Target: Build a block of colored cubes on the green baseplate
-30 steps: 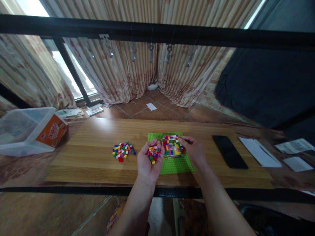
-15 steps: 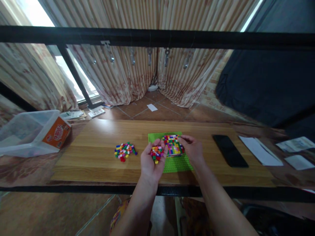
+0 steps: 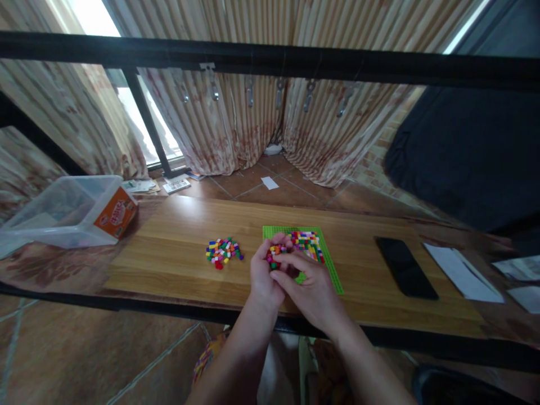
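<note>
My left hand is cupped, palm up, around a small heap of colourful toy bricks. My right hand reaches over that palm, its thumb and fingertips drawn together among the bricks; whatever they pinch is too small to make out. Behind the hands lies a green studded baseplate, with rows of multicoloured bricks built up on it. My right hand covers part of the plate and of those rows. To the left, a loose pile of bricks rests on the wooden board.
A black phone lies on the board at the right, beside white papers. At the far left stands a clear plastic bin with an orange label. A dark metal bar runs across above the board.
My right hand has moved from the built rows on the baseplate to the bricks in my left palm. The view has shifted and tilted slightly.
</note>
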Demonstrator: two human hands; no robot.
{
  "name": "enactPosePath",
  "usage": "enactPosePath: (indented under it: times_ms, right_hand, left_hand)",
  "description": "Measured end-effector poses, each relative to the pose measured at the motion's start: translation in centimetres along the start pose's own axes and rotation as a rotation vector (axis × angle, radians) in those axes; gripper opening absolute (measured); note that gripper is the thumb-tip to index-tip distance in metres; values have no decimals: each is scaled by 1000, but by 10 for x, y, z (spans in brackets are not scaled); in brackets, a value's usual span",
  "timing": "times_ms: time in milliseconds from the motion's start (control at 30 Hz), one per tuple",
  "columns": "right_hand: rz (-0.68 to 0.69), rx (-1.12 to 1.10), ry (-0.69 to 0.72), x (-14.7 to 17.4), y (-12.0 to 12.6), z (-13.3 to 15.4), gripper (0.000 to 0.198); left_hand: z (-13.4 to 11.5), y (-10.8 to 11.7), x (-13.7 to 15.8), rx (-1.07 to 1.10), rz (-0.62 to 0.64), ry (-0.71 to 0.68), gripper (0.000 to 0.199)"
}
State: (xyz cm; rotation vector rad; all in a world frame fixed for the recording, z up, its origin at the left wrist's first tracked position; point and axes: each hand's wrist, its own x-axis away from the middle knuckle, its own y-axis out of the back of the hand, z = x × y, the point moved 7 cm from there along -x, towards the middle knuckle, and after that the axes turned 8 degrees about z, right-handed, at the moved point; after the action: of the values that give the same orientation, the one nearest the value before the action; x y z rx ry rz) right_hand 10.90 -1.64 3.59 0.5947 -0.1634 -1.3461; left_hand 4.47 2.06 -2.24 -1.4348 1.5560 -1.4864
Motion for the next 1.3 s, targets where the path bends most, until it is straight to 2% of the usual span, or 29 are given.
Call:
enactPosePath:
  times_ms: [200, 567, 667, 833, 1033, 1300]
  right_hand:
    - [-52, 44, -74, -4, 3, -11, 21]
    - [-71, 38, -33, -4, 2, -12, 19]
    - [-96, 24, -26, -4, 3, -14, 13]
    - [-140, 45, 36, -4, 6, -9, 13]
    - [-64, 238, 145, -2, -4, 6, 21]
    - [-66, 257, 206, 0, -12, 13, 20]
  left_hand:
    - [2, -6, 3, -29, 19, -1, 18]
    - [3, 0, 1, -38, -24, 9, 20]
    - [4, 0, 0, -61, -15, -10, 19]
    - [5, 4, -1, -78, -27, -33, 19]
    - [6, 8, -1, -43, -85, -16, 18]
    - [-1, 12, 1, -68, -130, -56, 17]
